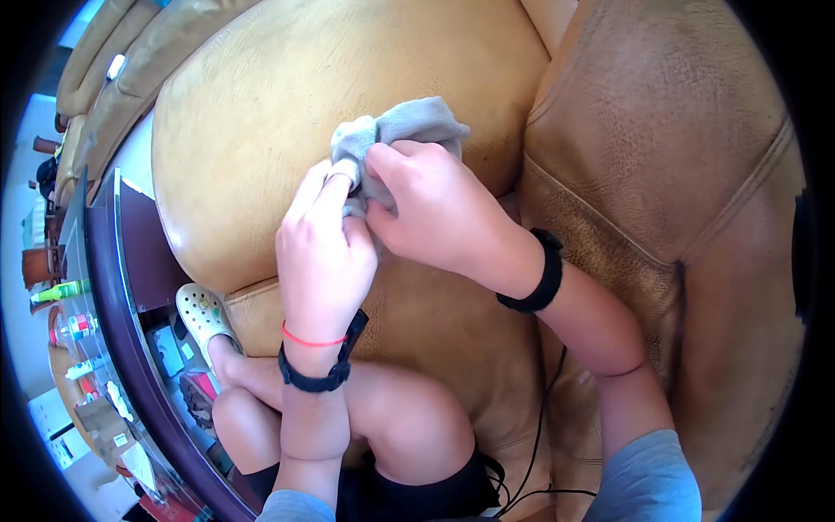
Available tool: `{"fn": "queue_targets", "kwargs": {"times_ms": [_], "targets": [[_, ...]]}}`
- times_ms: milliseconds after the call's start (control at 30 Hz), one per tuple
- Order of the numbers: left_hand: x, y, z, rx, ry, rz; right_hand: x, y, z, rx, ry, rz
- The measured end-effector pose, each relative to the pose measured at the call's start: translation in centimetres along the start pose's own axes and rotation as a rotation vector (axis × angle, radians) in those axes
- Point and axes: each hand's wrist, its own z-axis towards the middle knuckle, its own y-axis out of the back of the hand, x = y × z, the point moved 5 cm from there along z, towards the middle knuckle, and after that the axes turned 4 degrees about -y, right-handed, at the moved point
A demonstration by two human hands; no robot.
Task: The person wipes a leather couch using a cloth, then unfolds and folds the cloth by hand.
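A bunched light grey sock (424, 120) is held up over the tan leather seat, its fabric folded and gathered between both hands. My left hand (323, 252) is closed on the sock's left side, with a band of the fabric lying across its fingers. My right hand (439, 204) pinches the sock from the right, thumb and bent forefinger pressed into the cloth. Both sets of fingertips are partly hidden by the fabric and sit close together. Whether it is one sock or two folded together, I cannot tell.
The leather sofa seat (348, 61) spreads beneath the hands, with a padded armrest (644, 113) at right. A dark-edged table (117, 261) holding bottles stands at left. A foot in a cream clog (204, 313) shows below it. Black cables (541, 418) run by the lap.
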Motion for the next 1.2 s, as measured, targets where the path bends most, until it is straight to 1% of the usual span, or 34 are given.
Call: {"fn": "queue_targets", "kwargs": {"times_ms": [33,133,233,300,400,500,567,700,733,833,867,967,1000,1100,1133,1200], "targets": [[-0.3,0.1,0.2,-0.018,-0.036,-0.042,0.3,-0.1,0.1,0.002,0.011,-0.005],[-0.3,-0.5,0.5,-0.078,-0.122,-0.125,1.6,0.6,0.0,-0.115,0.158,-0.333],[0.1,-2.2,0.8,-0.113,-0.208,-0.113,1.1,2.1,0.4,-0.124,0.018,-0.580],[-0.1,-3.4,1.5,-0.112,-0.245,-0.061,-0.9,2.8,0.8,-0.172,-0.027,-0.693],[-0.9,-4.4,2.2,-0.047,-0.187,0.037,-3.4,3.6,1.3,-0.067,-0.140,-0.638],[-1.0,-3.8,2.4,-0.070,-0.184,-0.014,-3.5,3.3,1.2,-0.048,-0.061,-0.646],[-1.0,-3.5,2.4,-0.035,-0.165,-0.025,-3.8,2.4,1.0,-0.012,-0.086,-0.599],[-0.7,-3.1,2.1,0.122,-0.063,0.010,-3.6,0.7,0.5,0.086,-0.077,-0.541],[-0.4,-3.1,1.7,0.160,-0.038,0.024,-3.6,0.4,0.3,0.168,-0.173,-0.479],[0.2,-2.8,0.5,0.267,0.022,0.078,-3.0,-1.0,-0.4,0.324,-0.176,-0.295],[0.3,-2.6,0.2,0.293,0.039,0.088,-3.0,-1.7,-0.4,0.432,-0.230,-0.207],[0.7,-1.8,-0.9,0.312,0.082,0.031,-2.5,-2.7,-0.9,0.498,-0.193,-0.175],[1.4,-2.1,-1.2,0.299,0.075,-0.008,-2.3,-2.6,-0.9,0.479,-0.229,-0.229],[2.1,-1.6,-1.3,0.265,0.079,-0.081,-1.9,-1.9,-0.9,0.438,-0.190,-0.353],[2.0,-1.1,-1.2,0.230,0.081,-0.113,-1.4,-1.4,-0.7,0.407,-0.140,-0.382],[1.7,0.2,-0.7,0.129,0.082,-0.189,-0.5,0.4,0.0,0.277,-0.109,-0.372]]}}
